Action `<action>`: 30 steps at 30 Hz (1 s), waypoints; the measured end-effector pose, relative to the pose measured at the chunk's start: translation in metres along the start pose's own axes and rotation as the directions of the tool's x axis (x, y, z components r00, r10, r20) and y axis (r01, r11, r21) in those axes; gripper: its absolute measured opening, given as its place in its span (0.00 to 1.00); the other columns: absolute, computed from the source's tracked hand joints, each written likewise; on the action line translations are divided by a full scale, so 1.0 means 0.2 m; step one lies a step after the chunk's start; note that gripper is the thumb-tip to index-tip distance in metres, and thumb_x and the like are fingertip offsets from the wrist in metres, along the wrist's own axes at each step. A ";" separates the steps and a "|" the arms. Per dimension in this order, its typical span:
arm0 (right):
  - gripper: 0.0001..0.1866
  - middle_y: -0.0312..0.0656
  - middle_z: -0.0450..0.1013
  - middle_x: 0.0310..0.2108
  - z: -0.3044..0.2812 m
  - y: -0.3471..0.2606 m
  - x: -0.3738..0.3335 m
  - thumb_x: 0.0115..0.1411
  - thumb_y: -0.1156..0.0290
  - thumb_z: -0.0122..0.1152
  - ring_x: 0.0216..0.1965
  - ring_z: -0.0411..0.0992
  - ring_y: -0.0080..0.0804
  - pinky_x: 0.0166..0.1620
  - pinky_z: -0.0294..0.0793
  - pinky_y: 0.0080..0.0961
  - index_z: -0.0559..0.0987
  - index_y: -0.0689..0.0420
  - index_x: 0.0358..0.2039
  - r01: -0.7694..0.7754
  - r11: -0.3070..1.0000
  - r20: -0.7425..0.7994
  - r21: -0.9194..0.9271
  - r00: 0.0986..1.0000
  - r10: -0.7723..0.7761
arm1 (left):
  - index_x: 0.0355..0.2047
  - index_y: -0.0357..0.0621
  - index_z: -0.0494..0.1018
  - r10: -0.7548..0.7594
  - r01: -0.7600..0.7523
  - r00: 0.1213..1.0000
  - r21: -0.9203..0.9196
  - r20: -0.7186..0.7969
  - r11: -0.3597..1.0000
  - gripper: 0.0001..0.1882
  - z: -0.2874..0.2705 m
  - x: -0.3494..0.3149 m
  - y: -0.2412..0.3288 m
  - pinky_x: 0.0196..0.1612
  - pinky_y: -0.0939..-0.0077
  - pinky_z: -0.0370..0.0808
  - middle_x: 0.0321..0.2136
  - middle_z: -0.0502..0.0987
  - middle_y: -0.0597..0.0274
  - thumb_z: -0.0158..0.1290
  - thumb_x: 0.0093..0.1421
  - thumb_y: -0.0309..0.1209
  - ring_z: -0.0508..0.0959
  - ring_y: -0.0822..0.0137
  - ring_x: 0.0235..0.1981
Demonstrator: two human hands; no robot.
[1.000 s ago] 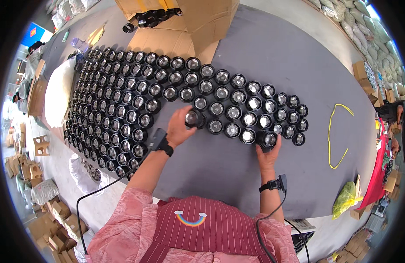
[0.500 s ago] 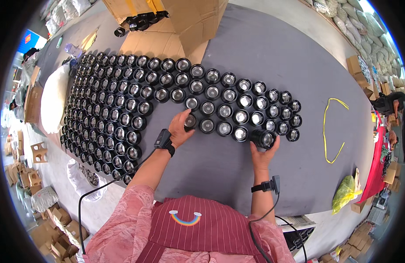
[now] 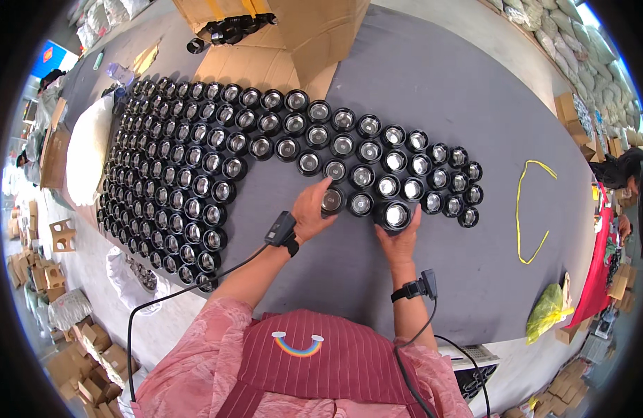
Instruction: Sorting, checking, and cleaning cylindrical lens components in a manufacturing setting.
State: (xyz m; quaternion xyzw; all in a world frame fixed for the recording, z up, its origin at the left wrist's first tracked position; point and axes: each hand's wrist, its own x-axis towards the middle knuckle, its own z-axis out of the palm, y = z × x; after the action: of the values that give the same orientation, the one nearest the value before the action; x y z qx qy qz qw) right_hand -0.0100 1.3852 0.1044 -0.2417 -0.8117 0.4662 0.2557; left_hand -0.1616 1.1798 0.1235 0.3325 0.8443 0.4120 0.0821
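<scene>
"Got how far?"

"Well along, apparently: stood many black cups [image 3: 294,125] in rows on the table [image 3: 433,83], with loose ones [image 3: 232,32] left in the carton [image 3: 323,26]."

"Pointed which way?"

"Mouth-up, with axes roughly upright. Clasped one cup [image 3: 393,217] at the near edge between the right hand's [image 3: 399,244] parted thumb and fingers; curled the left hand [image 3: 311,212] half-open round a second cup [image 3: 332,200], leftward."

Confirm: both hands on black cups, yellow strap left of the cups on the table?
No: in the head view, the yellow strap lies right of the black cups on the table. Left hand and right hand are on cups, as stated.
</scene>
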 end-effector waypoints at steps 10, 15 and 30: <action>0.49 0.50 0.69 0.51 0.02 0.11 -0.04 0.37 0.69 0.79 0.54 0.68 0.48 0.56 0.68 0.38 0.62 0.61 0.58 0.001 0.950 -0.002 -0.313 1.000 -0.002 | 0.64 0.44 0.56 -0.073 0.073 0.995 -0.014 -0.062 0.997 0.53 0.15 -0.06 -0.10 0.57 0.57 0.65 0.53 0.71 0.53 0.72 0.36 0.29 0.70 0.49 0.54; 0.42 0.49 0.70 0.47 0.01 0.07 -0.07 0.36 0.69 0.79 0.51 0.69 0.47 0.55 0.69 0.37 0.67 0.61 0.52 -0.006 0.991 -0.004 -0.134 1.000 0.006 | 0.59 0.47 0.61 -0.091 0.095 0.989 0.033 -0.115 0.995 0.48 0.18 -0.05 -0.13 0.55 0.58 0.63 0.51 0.73 0.57 0.71 0.36 0.29 0.70 0.51 0.53; 0.45 0.51 0.66 0.50 0.26 -0.10 0.04 0.37 0.71 0.78 0.52 0.67 0.51 0.55 0.67 0.40 0.63 0.62 0.55 0.096 0.969 0.103 -0.228 0.992 -0.074 | 0.54 0.44 0.65 -0.097 0.068 0.978 -0.155 -0.184 0.986 0.42 -0.18 -0.06 0.05 0.55 0.58 0.67 0.48 0.73 0.54 0.71 0.37 0.28 0.71 0.50 0.51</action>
State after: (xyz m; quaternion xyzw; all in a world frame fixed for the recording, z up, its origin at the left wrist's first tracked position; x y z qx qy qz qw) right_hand -0.0530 1.3486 0.1005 -0.2129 -0.8813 0.3676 0.2068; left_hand -0.1616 1.1538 0.1524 0.2492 0.8285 0.4997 0.0424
